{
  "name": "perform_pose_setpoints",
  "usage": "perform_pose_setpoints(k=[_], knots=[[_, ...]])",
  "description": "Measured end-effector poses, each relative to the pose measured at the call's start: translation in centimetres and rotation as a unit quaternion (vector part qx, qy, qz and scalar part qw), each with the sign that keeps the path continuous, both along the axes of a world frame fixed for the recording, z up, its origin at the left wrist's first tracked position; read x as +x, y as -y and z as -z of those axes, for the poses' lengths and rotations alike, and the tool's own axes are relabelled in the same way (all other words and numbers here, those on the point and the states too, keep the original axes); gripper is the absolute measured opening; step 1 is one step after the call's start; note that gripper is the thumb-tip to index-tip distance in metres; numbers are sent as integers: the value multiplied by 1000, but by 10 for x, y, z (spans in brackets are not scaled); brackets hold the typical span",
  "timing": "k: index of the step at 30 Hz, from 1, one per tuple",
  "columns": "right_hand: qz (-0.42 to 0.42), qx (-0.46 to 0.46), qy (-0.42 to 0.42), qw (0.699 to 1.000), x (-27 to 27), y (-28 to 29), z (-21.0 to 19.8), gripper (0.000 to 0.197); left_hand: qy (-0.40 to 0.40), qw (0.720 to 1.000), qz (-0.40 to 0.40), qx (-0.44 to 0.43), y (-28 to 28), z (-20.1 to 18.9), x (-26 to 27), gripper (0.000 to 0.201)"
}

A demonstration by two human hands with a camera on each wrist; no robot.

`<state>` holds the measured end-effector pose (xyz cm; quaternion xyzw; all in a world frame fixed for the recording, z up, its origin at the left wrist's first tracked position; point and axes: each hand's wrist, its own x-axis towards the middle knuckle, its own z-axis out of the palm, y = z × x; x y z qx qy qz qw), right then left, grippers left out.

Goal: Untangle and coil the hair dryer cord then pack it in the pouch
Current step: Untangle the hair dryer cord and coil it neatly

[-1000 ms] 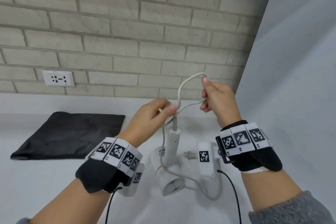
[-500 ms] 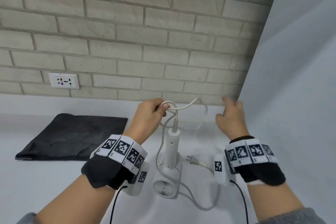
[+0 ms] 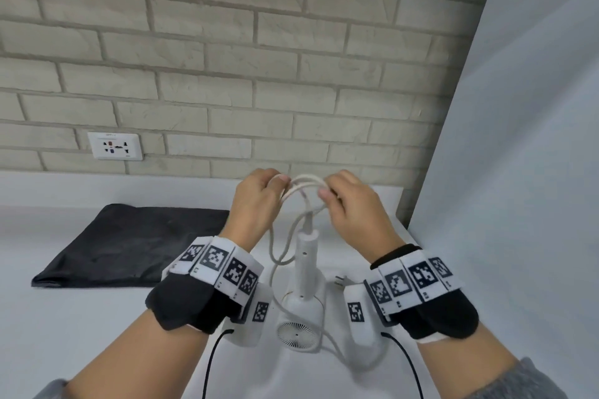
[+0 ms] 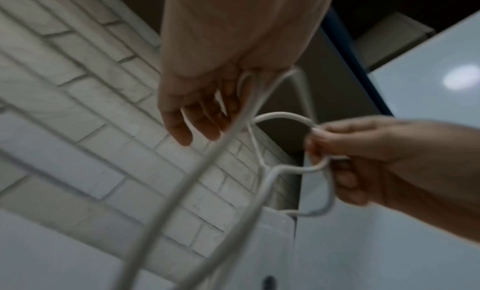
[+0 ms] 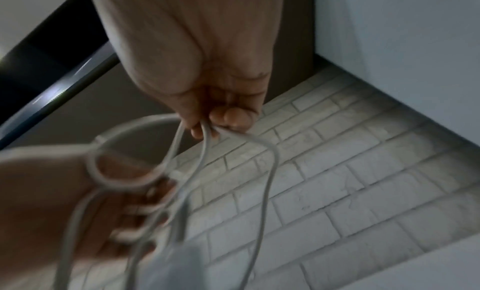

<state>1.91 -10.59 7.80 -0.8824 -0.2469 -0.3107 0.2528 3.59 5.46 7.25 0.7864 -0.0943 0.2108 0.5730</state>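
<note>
A white hair dryer [image 3: 303,301] stands on the white counter, handle up, its round grille facing me. Its white cord [image 3: 303,183] rises from the handle top into small loops held between both hands. My left hand [image 3: 259,201] pinches the loops on their left side, where the cord [image 4: 249,101] passes through its fingers. From the right side my right hand [image 3: 346,201] pinches the same cord [image 5: 205,134]. More cord [image 3: 353,363] trails on the counter to the plug [image 3: 340,280]. A black pouch [image 3: 129,244] lies flat on the left.
A brick wall with a wall socket [image 3: 115,146] runs behind the counter [image 3: 64,334]. A pale panel [image 3: 518,172] closes off the right side. Black cables [image 3: 210,363] hang from both wrist cameras.
The right hand, which had let go and hovered open to the right, has come back in and pinches the loops. Both hands now sit close together above the handle.
</note>
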Motion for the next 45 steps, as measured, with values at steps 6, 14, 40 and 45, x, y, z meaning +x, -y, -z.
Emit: perform_pose_setpoints(k=[6,14,40,45], knots=[[14,549,-122,827,9,62,-11,27,-67,995,-4,-77,-35,11,12,31],[232,381,-424,788,40,113,58,29,-51,998,17,-44,-31,13,6,26],[-46,-55,-146,987,9,-8,21,12,-27,996,72,42,-10,7,-1,25],[123,245,-94,957,32,47,-7,11,-34,996,57,59,-22,12,-2,29]])
